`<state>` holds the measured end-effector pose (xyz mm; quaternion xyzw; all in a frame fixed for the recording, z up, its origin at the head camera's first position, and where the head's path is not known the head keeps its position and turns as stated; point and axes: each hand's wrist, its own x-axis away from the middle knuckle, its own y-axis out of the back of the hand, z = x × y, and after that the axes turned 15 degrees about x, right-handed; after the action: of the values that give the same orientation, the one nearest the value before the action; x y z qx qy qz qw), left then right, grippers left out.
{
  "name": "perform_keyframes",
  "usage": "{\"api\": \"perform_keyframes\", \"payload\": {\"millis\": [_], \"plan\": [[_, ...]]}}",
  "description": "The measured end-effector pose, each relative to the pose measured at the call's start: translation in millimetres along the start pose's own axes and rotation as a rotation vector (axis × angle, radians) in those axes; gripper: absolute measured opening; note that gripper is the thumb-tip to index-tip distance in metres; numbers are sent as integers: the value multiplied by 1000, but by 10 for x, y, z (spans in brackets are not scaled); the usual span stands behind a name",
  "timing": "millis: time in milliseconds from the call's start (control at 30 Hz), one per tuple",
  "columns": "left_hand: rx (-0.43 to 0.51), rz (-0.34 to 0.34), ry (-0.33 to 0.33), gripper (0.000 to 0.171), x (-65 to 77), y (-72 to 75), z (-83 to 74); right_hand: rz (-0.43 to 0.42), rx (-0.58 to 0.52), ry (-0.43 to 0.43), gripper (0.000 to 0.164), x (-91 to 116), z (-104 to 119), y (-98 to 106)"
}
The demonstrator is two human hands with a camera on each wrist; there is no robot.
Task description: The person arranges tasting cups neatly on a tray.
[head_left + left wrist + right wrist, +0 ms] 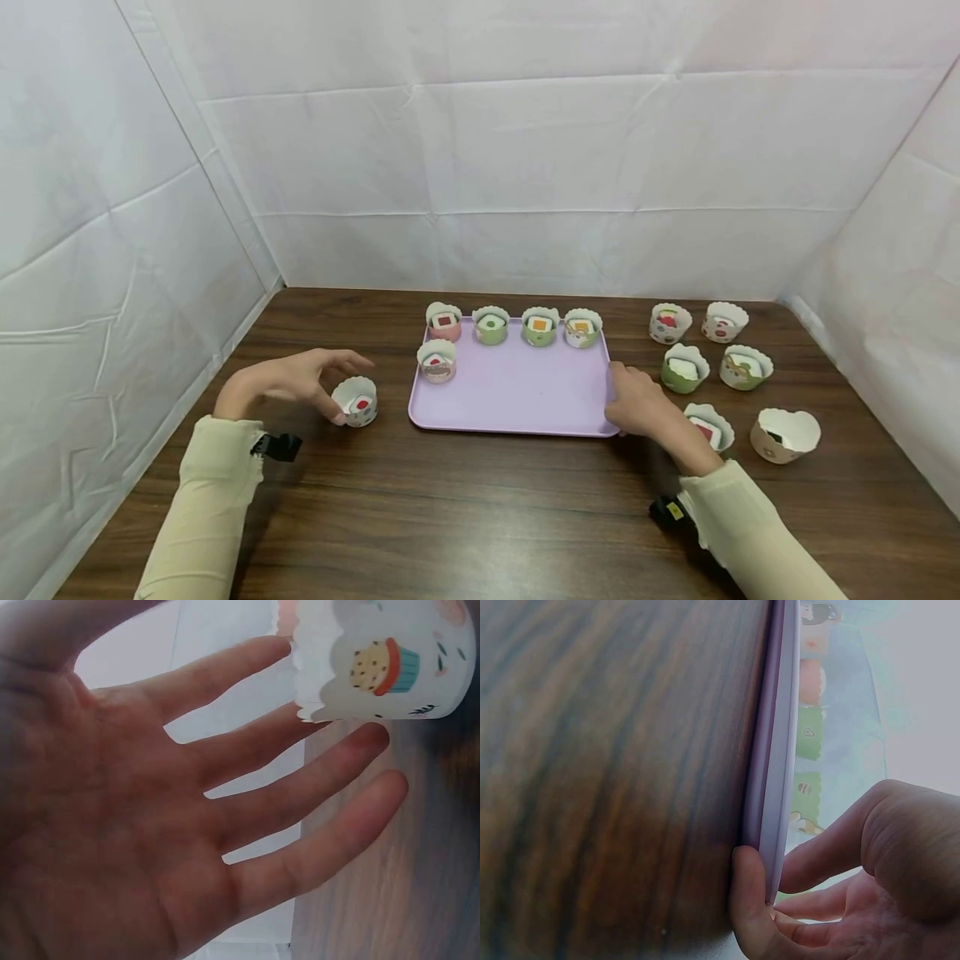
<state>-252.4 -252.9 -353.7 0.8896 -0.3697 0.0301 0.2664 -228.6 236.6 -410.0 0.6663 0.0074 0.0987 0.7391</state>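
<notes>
My left hand [296, 379] reaches round a white patterned paper cupcake cup [364, 416] at the table's left, thumb near its front side. In the left wrist view the fingers [322, 855] are spread and nearly straight, close by the scalloped rim of the cup [450, 667], which bears a printed cupcake. A white and red piece lies inside it. My right hand [637, 404] grips the right edge of a lilac tray [517, 396] near its front corner. Seen from the right wrist, fingers pinch the tray rim [778, 750] from below and above.
Several filled paper cups line the tray's back edge, such as a green cup [491, 335]; a pinkish cup [438, 372] stands at its left side. More cups, among them a wide white cup [776, 450], stand at the right. White cloth walls [525, 167] surround the wooden table [450, 517].
</notes>
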Motion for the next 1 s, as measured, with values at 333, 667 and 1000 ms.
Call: {"api": "perform_keyframes", "payload": {"millis": [333,667,1000], "plan": [[-33,37,25,82,-74,-16,65,-15,14,3,65,-4,6,5],[-88,34,48,72,-147,-62,49,-15,9,2,67,6,5,6],[-55,43,20,56,-155,-71,34,-21,21,5,68,13,16,-3]]}}
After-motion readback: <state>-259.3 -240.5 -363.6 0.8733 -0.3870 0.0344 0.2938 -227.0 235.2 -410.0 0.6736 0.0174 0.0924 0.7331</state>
